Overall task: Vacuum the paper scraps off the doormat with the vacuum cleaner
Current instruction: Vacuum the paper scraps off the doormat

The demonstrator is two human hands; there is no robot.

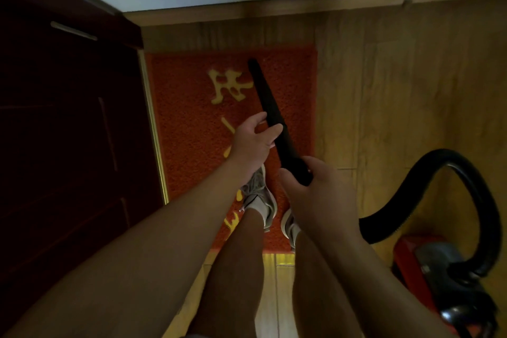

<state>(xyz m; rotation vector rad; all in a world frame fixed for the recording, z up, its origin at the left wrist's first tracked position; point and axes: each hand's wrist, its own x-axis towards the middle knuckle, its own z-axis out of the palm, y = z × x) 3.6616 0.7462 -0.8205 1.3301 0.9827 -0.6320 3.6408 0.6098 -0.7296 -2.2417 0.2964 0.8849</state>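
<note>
The right hand [315, 189] clenches the rear end of the black tapered vacuum nozzle [267, 107] above the red looped-pile doormat [296, 85]. The left hand [252, 143] grasps it mid-length, for steering. The tip angles down toward the doormat's far half. No paper scraps are discernible on it.

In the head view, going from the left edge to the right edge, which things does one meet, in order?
From the left: dark brown wooden door → red doormat with yellow characters → light wooden floor → black ribbed vacuum hose.
</note>
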